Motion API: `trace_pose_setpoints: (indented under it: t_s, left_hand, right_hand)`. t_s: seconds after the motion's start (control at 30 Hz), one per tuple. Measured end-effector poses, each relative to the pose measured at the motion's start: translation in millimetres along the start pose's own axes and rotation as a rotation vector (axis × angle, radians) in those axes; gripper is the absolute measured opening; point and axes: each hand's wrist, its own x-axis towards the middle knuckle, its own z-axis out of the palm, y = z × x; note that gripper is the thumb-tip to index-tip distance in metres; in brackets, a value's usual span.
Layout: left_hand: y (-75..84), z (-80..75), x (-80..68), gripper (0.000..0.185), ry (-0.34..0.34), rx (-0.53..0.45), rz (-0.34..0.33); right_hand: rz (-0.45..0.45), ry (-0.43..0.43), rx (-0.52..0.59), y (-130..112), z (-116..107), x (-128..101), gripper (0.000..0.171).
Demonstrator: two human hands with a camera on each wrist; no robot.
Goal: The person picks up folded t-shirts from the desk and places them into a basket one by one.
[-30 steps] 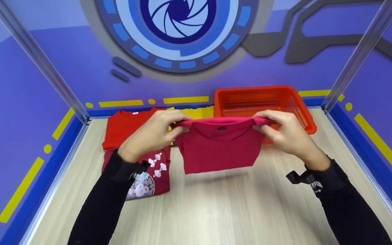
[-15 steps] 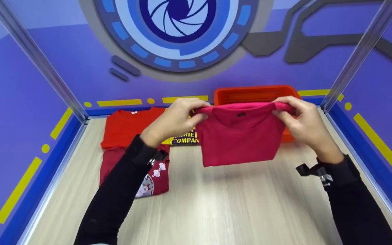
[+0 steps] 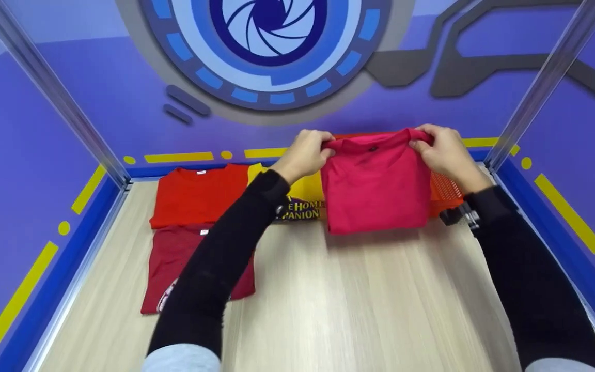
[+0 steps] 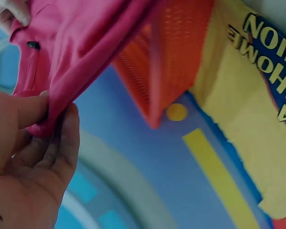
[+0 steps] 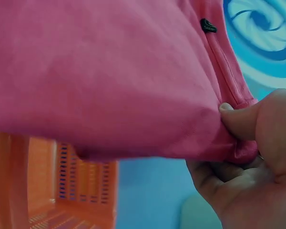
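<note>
A folded pinkish-red T-shirt (image 3: 377,191) hangs upright in front of the orange basket (image 3: 444,194), hiding most of it. My left hand (image 3: 305,155) pinches the shirt at its left shoulder, thumb on the near side. At the opposite shoulder my right hand (image 3: 444,152) pinches the cloth the same way. A small dark label shows inside the neckline between the hands. In the left wrist view, fingers and thumb close on the pink shirt (image 4: 81,47). The right wrist view has the right hand (image 5: 257,152) gripping a shirt corner, with the basket (image 5: 81,186) below it.
On the table (image 3: 318,294) at left lie a folded red T-shirt (image 3: 194,196) and a dark red one (image 3: 173,258), partly behind the left sleeve. A yellow printed T-shirt (image 3: 308,188) lies between the red one and the basket. A blue patterned wall (image 3: 225,124) stands behind.
Both hands have carried the pink shirt up, away and to the right, from over the table to in front of the basket. The other folded shirts have stayed put.
</note>
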Motion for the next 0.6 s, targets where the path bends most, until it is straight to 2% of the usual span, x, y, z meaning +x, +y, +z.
trace_pose_setpoints:
  t_s: [0.17, 0.4, 0.5, 0.6]
  left_hand:
    - [-7.1, 17.1, 19.4, 0.023, -0.028, 0.035, -0.064]
    - [-11.3, 30.8, 30.2, 0.031, -0.087, 0.005, -0.096]
    - [-11.6, 39.5, 33.9, 0.035, -0.112, 0.002, -0.102]
    - [-11.4, 49.8, 37.3, 0.036, -0.109, 0.016, -0.117]
  right_hand:
    - [-0.003, -0.072, -0.099, 12, 10, 22, 0.025]
    - [0.059, -0.262, -0.203, 22, 13, 42, 0.034]
    - [0.058, -0.289, -0.243, 28, 14, 47, 0.034]
    - [0.055, -0.296, -0.267, 34, 14, 49, 0.03]
